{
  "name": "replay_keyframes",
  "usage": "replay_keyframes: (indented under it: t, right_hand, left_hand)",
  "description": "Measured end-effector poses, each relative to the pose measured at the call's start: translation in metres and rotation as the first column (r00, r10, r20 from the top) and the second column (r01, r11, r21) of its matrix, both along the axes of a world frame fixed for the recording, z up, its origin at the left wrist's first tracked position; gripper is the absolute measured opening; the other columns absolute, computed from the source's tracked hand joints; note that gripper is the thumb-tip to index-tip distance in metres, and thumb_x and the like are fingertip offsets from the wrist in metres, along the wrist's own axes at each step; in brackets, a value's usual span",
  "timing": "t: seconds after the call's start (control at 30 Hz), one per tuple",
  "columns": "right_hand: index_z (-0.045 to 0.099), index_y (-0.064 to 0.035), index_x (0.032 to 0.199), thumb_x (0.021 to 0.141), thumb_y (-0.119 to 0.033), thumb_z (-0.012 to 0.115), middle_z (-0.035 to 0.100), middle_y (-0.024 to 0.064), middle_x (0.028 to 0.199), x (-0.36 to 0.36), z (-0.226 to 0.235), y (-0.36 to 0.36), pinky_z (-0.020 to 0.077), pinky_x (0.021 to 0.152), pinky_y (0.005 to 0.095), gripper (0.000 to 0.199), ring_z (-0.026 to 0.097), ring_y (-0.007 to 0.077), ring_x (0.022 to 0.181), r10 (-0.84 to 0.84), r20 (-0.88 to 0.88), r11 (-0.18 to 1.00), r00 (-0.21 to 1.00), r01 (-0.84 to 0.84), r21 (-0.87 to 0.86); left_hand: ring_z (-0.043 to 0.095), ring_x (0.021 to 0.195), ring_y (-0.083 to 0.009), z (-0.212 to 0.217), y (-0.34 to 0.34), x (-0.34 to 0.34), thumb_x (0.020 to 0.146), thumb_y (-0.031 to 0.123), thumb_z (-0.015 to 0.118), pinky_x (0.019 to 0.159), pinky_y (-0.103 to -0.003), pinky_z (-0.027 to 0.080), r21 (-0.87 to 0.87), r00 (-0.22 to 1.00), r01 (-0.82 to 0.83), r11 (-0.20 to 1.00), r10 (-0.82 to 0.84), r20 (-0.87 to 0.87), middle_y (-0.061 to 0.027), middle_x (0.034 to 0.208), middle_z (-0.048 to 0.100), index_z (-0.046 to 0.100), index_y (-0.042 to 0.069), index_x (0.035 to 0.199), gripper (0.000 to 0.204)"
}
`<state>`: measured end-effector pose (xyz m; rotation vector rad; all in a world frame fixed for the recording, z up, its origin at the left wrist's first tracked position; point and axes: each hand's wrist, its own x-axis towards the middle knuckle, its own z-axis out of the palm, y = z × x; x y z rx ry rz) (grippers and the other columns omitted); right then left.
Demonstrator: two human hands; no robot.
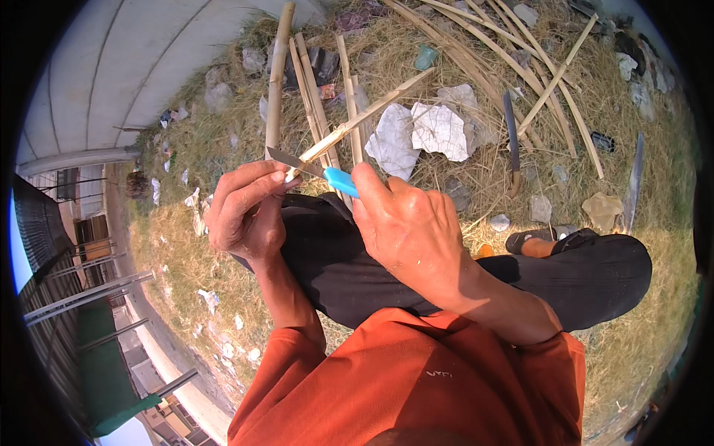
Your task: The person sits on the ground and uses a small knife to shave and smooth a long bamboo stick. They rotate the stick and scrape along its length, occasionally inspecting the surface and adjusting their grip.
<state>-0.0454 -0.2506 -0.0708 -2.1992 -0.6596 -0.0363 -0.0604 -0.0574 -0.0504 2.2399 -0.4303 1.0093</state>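
My left hand (249, 210) pinches the near end of a pale split bamboo strip (378, 108), which slants up and to the right over other pieces. In my right hand (416, 234) is a knife with a bright blue handle (341, 181). Its grey blade (288, 159) points left and lies across the strip close to my left fingertips; I cannot tell how deep the edge sits. Both hands are above my dark trousers (327, 256). Just beyond them, a thick bamboo pole (278, 82) and thinner bamboo pieces (306, 89) lean or lie away from me.
Long bamboo strips (476, 63) are heaped on dry grass at the far right. Pale broken stones (439, 132) lie ahead, with a dark curved blade tool (512, 137) and a long metal blade (634, 182) to their right. Litter dots the ground; a pale wall (111, 74) stands far left.
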Motion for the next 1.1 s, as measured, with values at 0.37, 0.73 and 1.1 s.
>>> replay_keyframes:
  t: [0.37,0.73,1.1]
  right_hand:
    - [0.050,-0.0003,0.092,0.091,-0.014,0.050,0.053,0.0199,0.052,0.027,-0.126,-0.040,0.0459,0.049,0.0487,0.014,0.058,0.0431,0.054,-0.384,-0.054,0.912,0.922,0.370,-0.178]
    - [0.048,-0.0015,0.093,0.090,-0.015,0.053,0.056,0.0191,0.056,0.001,0.001,-0.007,0.0460,0.049,0.0482,0.015,0.059,0.0406,0.054,-0.002,-0.117,0.948,0.993,0.039,0.317]
    - [0.050,-0.0003,0.095,0.089,-0.015,0.056,0.056,0.0178,0.054,0.022,-0.023,-0.002,0.0475,0.044,0.0447,0.017,0.060,0.0376,0.051,-0.112,-0.122,0.978,0.986,0.131,0.163]
  left_hand:
    - [0.063,0.080,-0.0162,0.002,-0.006,-0.011,0.065,-0.017,0.071,0.068,-0.028,0.051,-0.240,0.997,0.072,0.968,-0.074,0.000,-0.0107,0.086,0.066,0.064,0.000,0.084,0.026]
    - [0.061,0.082,-0.0192,-0.003,-0.018,0.012,0.067,-0.015,0.072,0.076,-0.029,0.049,-0.266,1.000,-0.006,0.964,0.010,0.015,-0.0139,0.087,0.064,0.065,-0.003,0.090,0.027]
    - [0.062,0.084,-0.0240,-0.009,-0.023,0.015,0.072,-0.012,0.070,0.074,-0.033,0.052,-0.199,0.997,0.023,0.980,-0.009,0.070,-0.0172,0.090,0.063,0.063,-0.003,0.093,0.024]
